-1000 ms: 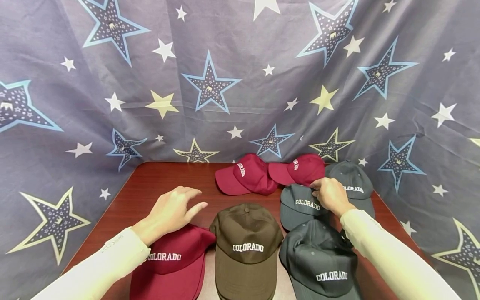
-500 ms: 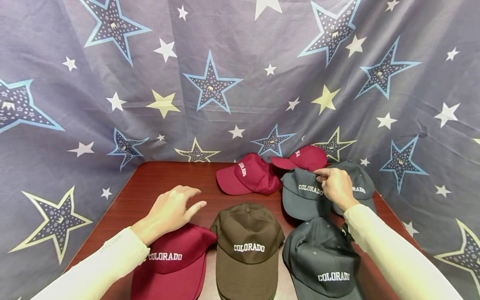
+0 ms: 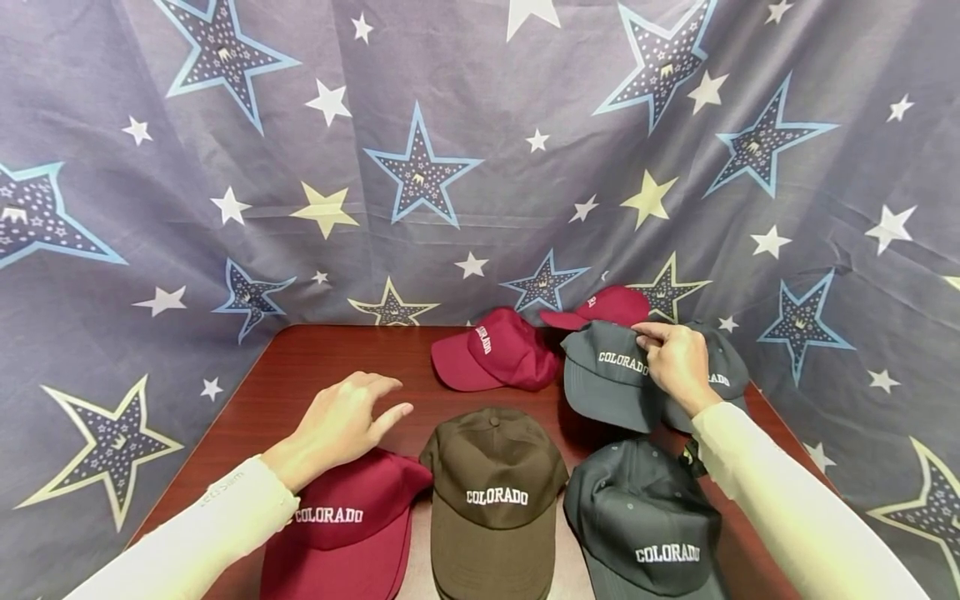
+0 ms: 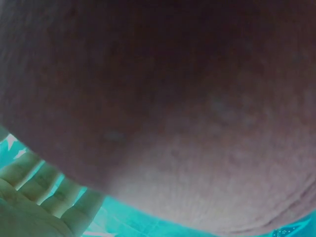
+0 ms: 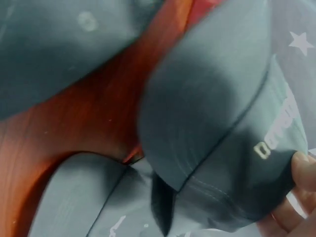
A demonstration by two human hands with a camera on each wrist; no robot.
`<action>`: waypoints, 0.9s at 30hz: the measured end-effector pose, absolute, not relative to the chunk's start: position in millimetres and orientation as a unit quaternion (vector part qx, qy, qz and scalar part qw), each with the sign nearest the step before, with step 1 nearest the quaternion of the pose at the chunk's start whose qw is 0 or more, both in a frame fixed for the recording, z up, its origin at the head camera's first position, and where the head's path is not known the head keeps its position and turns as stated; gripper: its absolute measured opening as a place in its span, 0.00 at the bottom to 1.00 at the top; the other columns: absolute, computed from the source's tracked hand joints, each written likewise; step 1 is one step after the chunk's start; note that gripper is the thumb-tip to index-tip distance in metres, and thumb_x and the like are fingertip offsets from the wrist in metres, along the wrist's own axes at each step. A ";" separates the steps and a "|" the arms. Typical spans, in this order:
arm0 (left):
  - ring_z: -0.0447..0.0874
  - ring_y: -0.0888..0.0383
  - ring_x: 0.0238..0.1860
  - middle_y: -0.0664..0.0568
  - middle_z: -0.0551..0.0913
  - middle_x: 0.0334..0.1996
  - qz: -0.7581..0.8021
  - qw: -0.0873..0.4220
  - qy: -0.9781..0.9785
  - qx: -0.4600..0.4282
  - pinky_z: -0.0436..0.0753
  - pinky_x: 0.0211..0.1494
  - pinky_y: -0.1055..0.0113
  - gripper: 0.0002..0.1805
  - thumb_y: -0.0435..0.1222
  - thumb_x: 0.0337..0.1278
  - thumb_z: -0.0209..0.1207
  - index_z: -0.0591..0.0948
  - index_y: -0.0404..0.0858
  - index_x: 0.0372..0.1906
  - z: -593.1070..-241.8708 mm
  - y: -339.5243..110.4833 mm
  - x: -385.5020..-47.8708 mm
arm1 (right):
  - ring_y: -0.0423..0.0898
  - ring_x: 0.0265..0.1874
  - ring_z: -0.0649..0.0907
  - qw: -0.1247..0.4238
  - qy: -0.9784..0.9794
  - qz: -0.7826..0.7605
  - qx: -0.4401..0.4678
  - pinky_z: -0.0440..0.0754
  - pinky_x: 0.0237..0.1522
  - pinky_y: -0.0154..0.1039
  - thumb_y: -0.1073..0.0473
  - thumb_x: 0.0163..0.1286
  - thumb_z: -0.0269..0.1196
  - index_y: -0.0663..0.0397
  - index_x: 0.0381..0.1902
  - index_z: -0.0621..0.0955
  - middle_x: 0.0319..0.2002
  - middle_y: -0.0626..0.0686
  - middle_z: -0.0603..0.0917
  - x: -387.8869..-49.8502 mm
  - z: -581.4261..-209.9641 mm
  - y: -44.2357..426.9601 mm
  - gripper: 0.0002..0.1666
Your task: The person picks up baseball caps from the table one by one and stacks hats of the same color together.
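Note:
My right hand (image 3: 678, 364) pinches a dark grey baseball cap (image 3: 611, 379) by its crown, thumb and fingers on the cloth beside the white COLORADO lettering. That cap is raised off the table with its brim tipped down toward me; in the right wrist view its brim (image 5: 197, 103) fills the middle. Over a red cap (image 3: 341, 542) at the front left, my left hand (image 3: 341, 429) hovers with relaxed fingers and nothing in its grasp. The left wrist view is mostly blocked by a dark blurred surface, with spread fingers (image 4: 54, 192) at its lower left.
A brown cap (image 3: 491, 500) and another dark grey cap (image 3: 645, 508) lie along the front. Two red caps, one left (image 3: 491, 350) and one right (image 3: 611, 305), are at the back. A grey cap (image 3: 722, 367) lies behind my right hand. A star-print curtain (image 3: 480, 167) borders the wooden table (image 3: 360, 354).
The held grey cap has risen and tilted, showing its brim, as my right hand moved up slightly. The back right red cap shifted back. My left hand stayed in place.

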State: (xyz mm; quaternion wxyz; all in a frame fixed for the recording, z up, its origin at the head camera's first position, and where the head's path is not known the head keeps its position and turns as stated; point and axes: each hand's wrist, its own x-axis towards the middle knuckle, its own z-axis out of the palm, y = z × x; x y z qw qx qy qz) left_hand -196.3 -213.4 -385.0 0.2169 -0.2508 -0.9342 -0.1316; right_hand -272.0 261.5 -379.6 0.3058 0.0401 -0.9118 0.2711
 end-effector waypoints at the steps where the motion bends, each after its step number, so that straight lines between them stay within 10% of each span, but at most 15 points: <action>1: 0.86 0.47 0.52 0.46 0.88 0.49 -0.132 0.217 -0.934 -0.250 0.84 0.49 0.47 0.21 0.50 0.64 0.66 0.87 0.39 0.52 -384.7 -213.5 -196.1 | 0.59 0.39 0.89 0.303 -0.912 0.275 0.036 0.82 0.42 0.57 0.67 0.65 0.65 0.52 0.46 0.91 0.37 0.54 0.91 -272.2 -377.7 261.1 0.14; 27: 0.86 0.47 0.52 0.47 0.88 0.48 -0.131 0.222 -0.931 -0.259 0.85 0.48 0.46 0.21 0.49 0.64 0.67 0.87 0.39 0.52 -383.5 -214.0 -195.4 | 0.49 0.32 0.83 0.244 -0.928 0.260 0.113 0.77 0.33 0.43 0.64 0.64 0.73 0.46 0.43 0.93 0.40 0.55 0.91 -204.1 -339.4 274.8 0.11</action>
